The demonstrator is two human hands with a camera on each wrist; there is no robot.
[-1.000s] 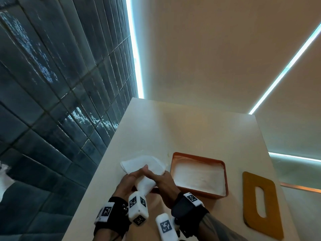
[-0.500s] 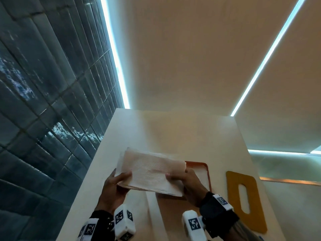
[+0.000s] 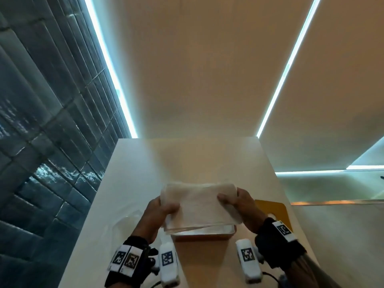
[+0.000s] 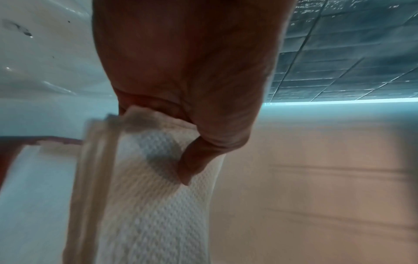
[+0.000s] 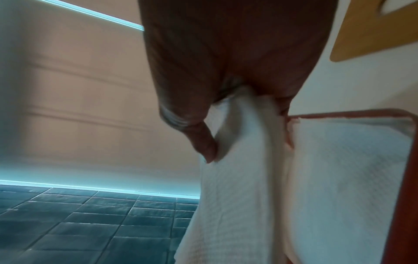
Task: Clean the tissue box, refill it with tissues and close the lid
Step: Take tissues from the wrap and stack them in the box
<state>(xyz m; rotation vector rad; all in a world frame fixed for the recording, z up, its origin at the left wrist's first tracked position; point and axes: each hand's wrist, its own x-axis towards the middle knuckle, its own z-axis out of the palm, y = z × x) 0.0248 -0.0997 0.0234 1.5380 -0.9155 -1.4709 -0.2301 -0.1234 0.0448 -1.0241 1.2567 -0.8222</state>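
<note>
Counter (image 3: 133, 183); tissue stack (image 3: 199, 206) in both grips

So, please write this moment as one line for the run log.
stage: refill | left hand: grips tissue stack | right hand: grips it | stack: above open tissue box | lid: off, on table

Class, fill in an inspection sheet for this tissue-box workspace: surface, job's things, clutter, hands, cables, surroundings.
Surface: pale counter.
Job's things: tissue stack held over the open orange tissue box, which already holds tissues; lid flat on the counter to its right.
Clutter: crumpled clear wrapper left of the box.
Hands: left hand and right hand grip the stack's ends.
Cables: thin leads near the wrists.
Surroundings: dark tiled wall, light strips.
</note>
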